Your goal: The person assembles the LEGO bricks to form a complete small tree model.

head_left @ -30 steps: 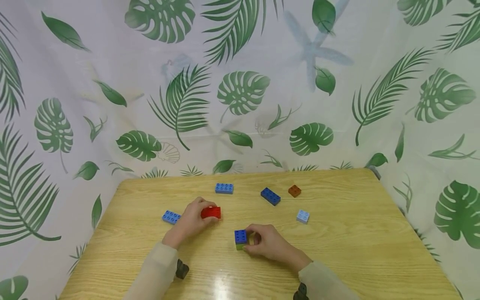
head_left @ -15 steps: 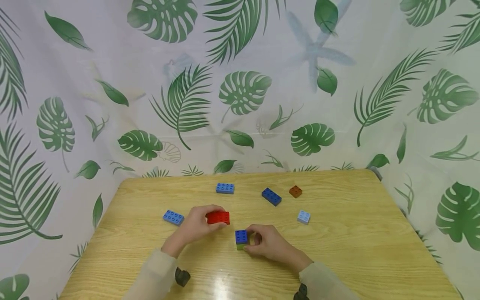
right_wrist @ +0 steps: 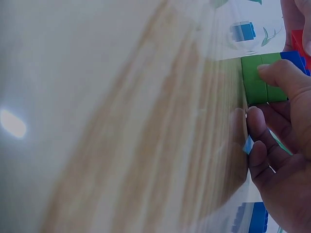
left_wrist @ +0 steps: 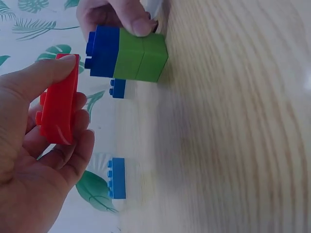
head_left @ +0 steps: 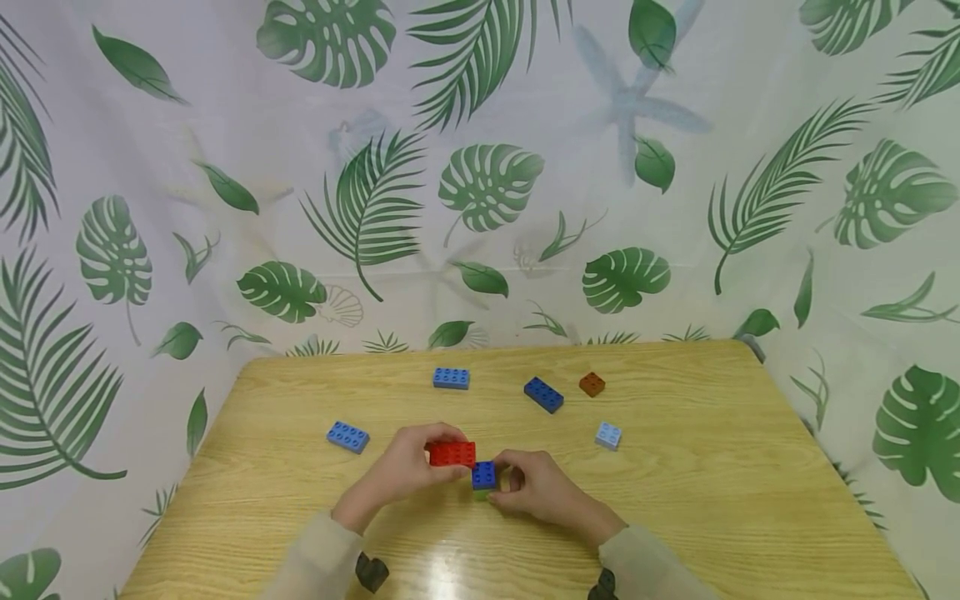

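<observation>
My left hand pinches a red toy building brick between thumb and fingers. In the left wrist view the red brick is raised off the table, its studs turned away from the tabletop. Just right of it stands a small stack: a dark blue brick on top of two green bricks. Thumb and fingers of my right hand pinch the green part of this stack from the right side. The head view shows the red brick close to the blue top; whether they touch, I cannot tell.
Light blue bricks lie at the left and at the back of the wooden table. Farther right are a dark blue brick, a brown brick and a pale blue brick. A leaf-patterned cloth hangs behind.
My left hand has brought the red brick rightward and nearer to me, up to the stack. The left light blue brick is fully uncovered. My right hand stays put on the stack.
</observation>
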### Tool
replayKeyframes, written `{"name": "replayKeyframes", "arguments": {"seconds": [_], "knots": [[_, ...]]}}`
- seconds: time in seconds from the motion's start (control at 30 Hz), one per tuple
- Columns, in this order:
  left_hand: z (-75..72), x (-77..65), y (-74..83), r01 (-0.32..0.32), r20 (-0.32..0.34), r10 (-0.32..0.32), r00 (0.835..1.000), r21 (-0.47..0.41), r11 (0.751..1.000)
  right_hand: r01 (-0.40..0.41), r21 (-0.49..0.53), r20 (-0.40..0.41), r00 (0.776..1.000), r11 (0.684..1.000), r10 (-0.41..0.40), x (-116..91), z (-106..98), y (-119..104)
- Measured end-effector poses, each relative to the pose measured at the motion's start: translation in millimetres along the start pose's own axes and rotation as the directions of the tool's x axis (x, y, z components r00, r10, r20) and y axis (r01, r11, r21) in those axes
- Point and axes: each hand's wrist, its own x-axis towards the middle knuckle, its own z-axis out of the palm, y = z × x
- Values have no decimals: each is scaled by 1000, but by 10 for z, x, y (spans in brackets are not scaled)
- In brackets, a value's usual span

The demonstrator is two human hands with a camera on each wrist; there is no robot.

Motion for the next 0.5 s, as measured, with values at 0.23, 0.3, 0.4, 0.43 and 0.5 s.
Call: {"name": "replayKeyframes", "arguments": {"seconds": [0.23, 0.3, 0.4, 0.43, 0.5], "knots": [[83, -8, 22, -9, 39, 10, 999, -18, 1000, 5, -1, -4, 1000, 1000, -5, 4, 6, -1], [93, -9, 34, -11, 44, 12, 999, -25, 1000, 6, -1, -4, 1000, 1000, -6, 5, 8, 0], [101, -8, 54, -20, 51, 22, 998, -30, 999, 6, 2, -4, 1000, 1000, -6, 3, 7, 1], [101, -9, 61, -22, 54, 23, 998, -31, 999, 7, 4, -3, 1000, 1000, -7, 3, 6, 3], [103, -11, 68, -26, 59, 28, 998, -27, 999, 8, 6, -3, 1000, 1000, -8, 1, 4, 8]]}}
